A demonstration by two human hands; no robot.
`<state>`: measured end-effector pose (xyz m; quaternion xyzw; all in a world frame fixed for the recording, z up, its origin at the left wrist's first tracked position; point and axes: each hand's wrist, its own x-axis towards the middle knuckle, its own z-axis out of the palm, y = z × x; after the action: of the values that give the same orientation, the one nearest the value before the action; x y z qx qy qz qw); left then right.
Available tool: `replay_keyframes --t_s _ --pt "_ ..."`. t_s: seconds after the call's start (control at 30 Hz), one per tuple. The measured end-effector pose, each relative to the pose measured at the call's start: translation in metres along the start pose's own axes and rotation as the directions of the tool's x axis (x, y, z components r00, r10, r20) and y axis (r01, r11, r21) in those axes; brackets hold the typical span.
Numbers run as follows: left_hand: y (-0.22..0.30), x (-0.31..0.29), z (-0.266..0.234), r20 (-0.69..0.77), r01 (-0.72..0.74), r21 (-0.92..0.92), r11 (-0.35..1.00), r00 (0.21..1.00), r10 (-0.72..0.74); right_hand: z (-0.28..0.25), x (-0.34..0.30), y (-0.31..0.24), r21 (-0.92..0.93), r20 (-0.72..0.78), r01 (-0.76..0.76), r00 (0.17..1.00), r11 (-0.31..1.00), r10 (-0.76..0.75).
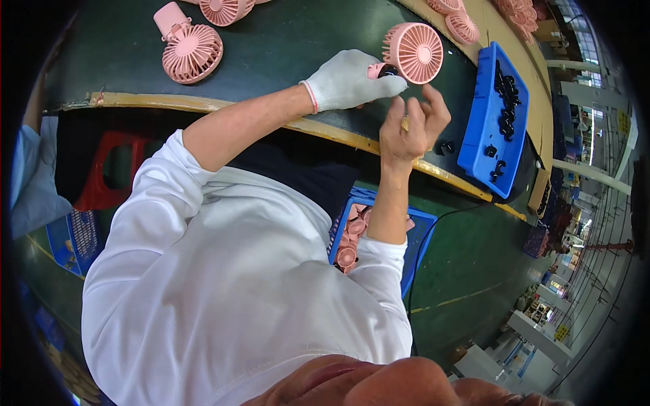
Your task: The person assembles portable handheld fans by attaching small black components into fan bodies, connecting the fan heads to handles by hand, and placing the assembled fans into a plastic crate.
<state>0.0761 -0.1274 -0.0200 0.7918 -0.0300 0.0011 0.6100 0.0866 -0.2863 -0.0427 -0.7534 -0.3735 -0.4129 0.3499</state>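
My left hand (pixel 349 80), in a white glove with a red-edged cuff, is closed round the handle of a pink handheld fan (pixel 421 54). The fan's round grille points away from the glove, and a black part (pixel 388 70) shows at its neck by my thumb. Just below the grille is my bare right hand (pixel 409 130), its thumb and fingers bent toward one another. Something small and yellowish shows between those fingers, too small to make out. Small black pieces (pixel 445 147) lie on the dark green table (pixel 284 57) beside my right wrist.
A blue tray (pixel 469 152) of black clip-like parts stands on the right. More pink fans (pixel 191 54) lie at the far left, others at the far right. Beneath the table edge, a blue crate (pixel 421 233) holds pink fans. A red stool (pixel 101 169) stands left, near another person's sleeve.
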Motion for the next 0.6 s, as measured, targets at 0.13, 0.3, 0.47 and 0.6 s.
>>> replay_keyframes --t_s 0.13,0.3,0.47,0.6 --pt "-0.006 -0.001 0.004 -0.055 -0.144 0.152 0.978 0.987 0.154 -0.004 -0.01 -0.008 0.078 -0.007 -0.236 0.971 0.969 0.238" --pt "0.001 -0.005 0.009 0.114 -0.147 0.132 0.98 0.985 0.133 0.006 -0.003 -0.024 0.643 0.319 -0.703 0.607 0.304 0.728" --pt "-0.008 -0.008 0.015 0.127 -0.189 -0.212 0.959 0.967 0.219 0.0 0.007 -0.028 0.661 0.53 -0.743 0.366 -0.103 0.765" --pt "0.012 -0.019 0.016 0.324 0.26 -0.531 0.807 0.942 -0.09 -0.006 0.017 -0.034 0.693 0.492 -0.713 0.359 -0.108 0.793"
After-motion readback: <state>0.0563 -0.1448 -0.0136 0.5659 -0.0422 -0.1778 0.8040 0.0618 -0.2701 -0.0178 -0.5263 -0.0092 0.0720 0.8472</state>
